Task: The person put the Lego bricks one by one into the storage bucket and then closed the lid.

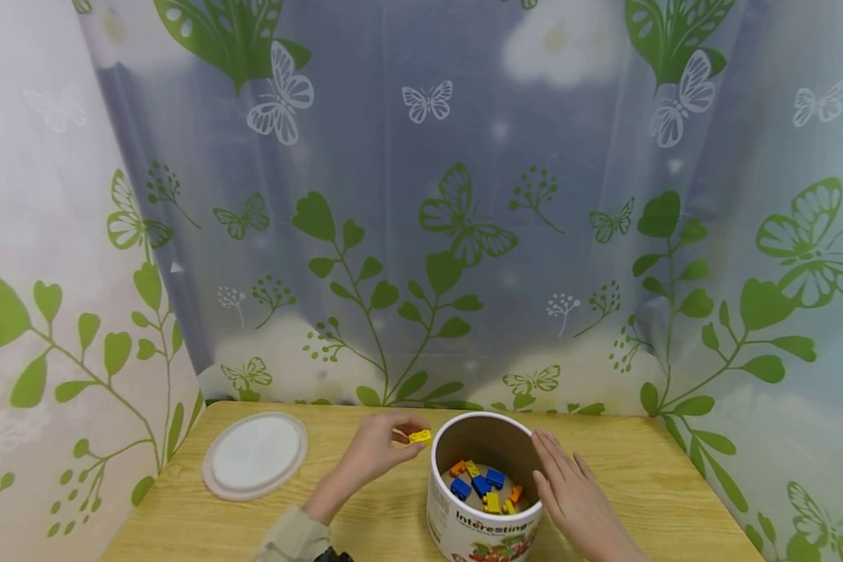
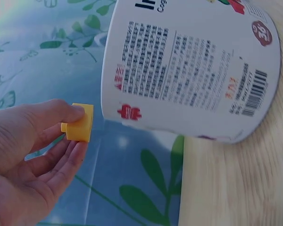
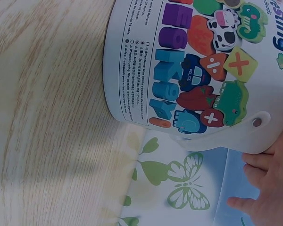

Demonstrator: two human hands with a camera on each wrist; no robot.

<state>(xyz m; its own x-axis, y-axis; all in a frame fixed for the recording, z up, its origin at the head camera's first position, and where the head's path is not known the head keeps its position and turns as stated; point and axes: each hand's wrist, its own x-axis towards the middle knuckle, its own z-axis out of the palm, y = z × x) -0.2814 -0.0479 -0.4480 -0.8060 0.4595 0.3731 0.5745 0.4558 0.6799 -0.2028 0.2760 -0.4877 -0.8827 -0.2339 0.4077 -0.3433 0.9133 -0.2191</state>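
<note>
Between thumb and fingers, my left hand [image 1: 382,447] pinches a yellow toy building block [image 1: 420,436], just left of the bucket's rim. The left wrist view shows this block [image 2: 80,123] close up, beside the printed white bucket [image 2: 188,70]. My right hand [image 1: 578,493] rests with straight fingers against the right rim of the round bucket [image 1: 444,511]. Inside the bucket lie several blue, yellow and orange blocks, among them a blue block [image 1: 460,489]. In the right wrist view, fingers of the right hand [image 3: 269,183] touch the bucket near its upper edge.
A round white lid [image 1: 256,454] lies on the wooden table [image 1: 365,523] at the left. Behind the table hangs a curtain [image 1: 393,234] printed with green leaves and butterflies, and similar sheets stand at both sides.
</note>
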